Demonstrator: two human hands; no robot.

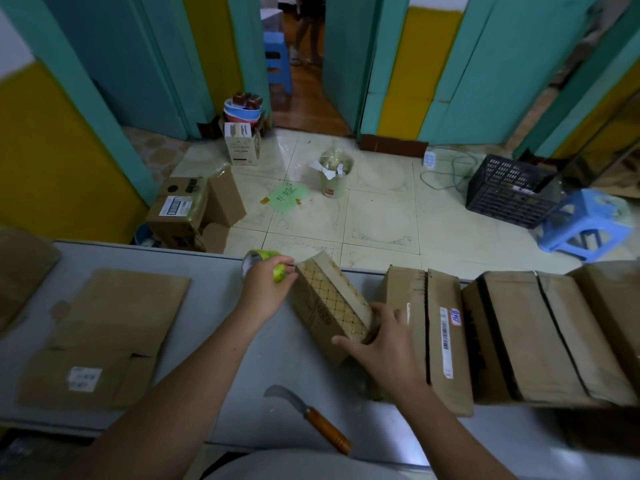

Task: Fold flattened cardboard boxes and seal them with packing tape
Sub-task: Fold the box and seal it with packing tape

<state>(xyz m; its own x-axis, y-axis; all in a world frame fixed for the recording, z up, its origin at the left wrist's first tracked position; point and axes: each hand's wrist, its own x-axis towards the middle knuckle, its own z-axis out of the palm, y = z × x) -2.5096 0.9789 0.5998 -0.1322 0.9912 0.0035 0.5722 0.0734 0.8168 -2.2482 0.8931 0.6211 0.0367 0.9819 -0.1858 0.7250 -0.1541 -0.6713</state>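
A small folded cardboard box [329, 306] with a lattice pattern on top lies tilted on the grey table [263, 368]. My left hand [266, 289] grips a green-cored roll of packing tape [263, 263] at the box's far end. My right hand [381, 337] holds the box's near end, fingers spread and curled over its corner. A flattened cardboard box [104, 337] with a white label lies at the left of the table.
A curved knife [311, 420] with a wooden handle lies near the table's front edge. Several assembled boxes [519, 334] stand in a row to the right. Beyond the table are floor tiles, an open carton [194, 209], a bin [334, 174], a black crate [509, 192] and a blue stool [585, 223].
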